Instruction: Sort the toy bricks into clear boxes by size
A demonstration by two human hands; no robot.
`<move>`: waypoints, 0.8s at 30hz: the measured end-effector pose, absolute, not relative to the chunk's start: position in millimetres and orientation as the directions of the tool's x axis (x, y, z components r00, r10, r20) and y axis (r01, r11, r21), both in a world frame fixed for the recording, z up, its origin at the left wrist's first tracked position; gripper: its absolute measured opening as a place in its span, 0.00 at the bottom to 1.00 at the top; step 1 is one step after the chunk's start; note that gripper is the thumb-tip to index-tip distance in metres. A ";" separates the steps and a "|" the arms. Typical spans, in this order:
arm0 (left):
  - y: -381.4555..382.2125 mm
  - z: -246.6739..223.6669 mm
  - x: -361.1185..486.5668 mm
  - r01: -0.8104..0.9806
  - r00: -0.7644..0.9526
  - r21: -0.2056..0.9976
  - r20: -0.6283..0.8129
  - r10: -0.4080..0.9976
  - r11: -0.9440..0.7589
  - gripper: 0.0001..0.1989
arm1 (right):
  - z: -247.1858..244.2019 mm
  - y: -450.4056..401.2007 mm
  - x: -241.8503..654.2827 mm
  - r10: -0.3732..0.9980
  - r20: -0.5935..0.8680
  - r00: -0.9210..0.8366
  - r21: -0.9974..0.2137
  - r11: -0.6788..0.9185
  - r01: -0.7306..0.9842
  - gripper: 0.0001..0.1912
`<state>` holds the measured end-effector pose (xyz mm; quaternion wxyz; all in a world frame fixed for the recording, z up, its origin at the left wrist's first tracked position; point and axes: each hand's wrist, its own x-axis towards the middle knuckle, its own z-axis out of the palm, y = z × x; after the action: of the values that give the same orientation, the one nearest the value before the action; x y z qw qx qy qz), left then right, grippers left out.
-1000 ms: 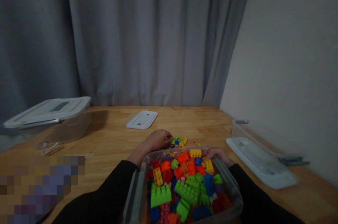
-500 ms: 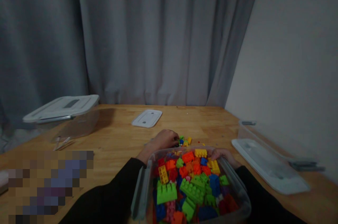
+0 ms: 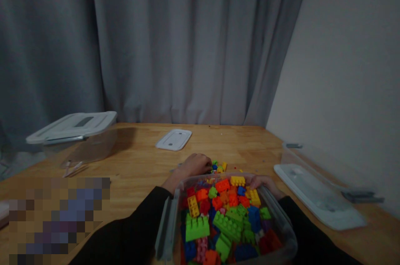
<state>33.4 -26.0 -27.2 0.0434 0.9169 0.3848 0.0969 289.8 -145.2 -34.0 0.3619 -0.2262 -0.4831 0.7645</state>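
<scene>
One open box [image 3: 166,229], plenty of blocks [image 3: 229,225]

From my remote seat I see the box at lower centre, between dark sleeves [image 3: 137,215]. The right hand [image 3: 265,182] lies at its far corner, perhaps steadying it; the left hand [image 3: 196,164] bends beside a small pile [image 3: 222,168] beyond. I cannot tell whether either grip is clamped or loose.

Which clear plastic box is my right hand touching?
The brick-filled box, front centre; your right hand meets its rim. The lidded box and the box at right stand apart.
</scene>
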 end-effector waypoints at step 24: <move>-32.7 -1.1 33.2 0.676 0.679 0.144 0.258 0.687 -0.722 0.14 | -27.8 -147.3 285.8 0.798 -0.033 -0.601 -0.936 -0.235 -0.261 0.27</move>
<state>33.2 -32.7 -1.1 0.0181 0.9161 0.3721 0.1484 285.8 -147.3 -27.8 0.3582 -0.2664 -0.5042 0.7393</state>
